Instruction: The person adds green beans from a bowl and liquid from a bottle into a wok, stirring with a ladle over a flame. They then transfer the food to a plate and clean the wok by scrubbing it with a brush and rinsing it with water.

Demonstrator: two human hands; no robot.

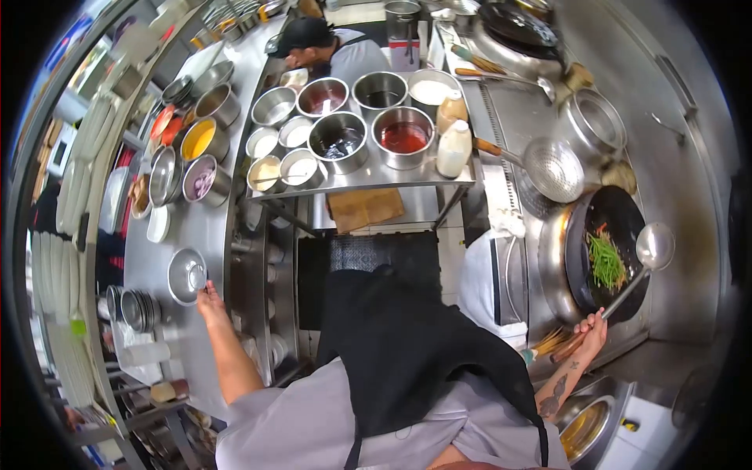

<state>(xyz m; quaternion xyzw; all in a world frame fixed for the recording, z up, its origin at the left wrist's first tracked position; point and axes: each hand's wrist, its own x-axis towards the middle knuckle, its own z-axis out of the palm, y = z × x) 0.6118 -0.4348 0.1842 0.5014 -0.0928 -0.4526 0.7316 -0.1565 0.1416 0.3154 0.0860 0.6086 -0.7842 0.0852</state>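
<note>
At the edge of the left counter, my left hand [210, 302] pinches the rim of a small, shiny metal bowl [182, 266]. On the right, the fingers of my right hand [593, 332] wrap round the long handle of a ladle [656, 244]. The ladle's round head is over the far rim of a black wok [578, 235] on the stove. Inside the wok lies a heap of thin green vegetable strips [606, 262] with some orange and pale bits. A bamboo brush [551, 342] lies close beside my right hand.
A steel table [368, 178] ahead carries several metal pots and a white bottle [454, 149]. Behind it, a person in a black cap [307, 36] leans over. A perforated strainer [553, 168] rests behind the wok. Stacked bowls [141, 310] stand left; a folded white cloth [479, 278] hangs by the stove.
</note>
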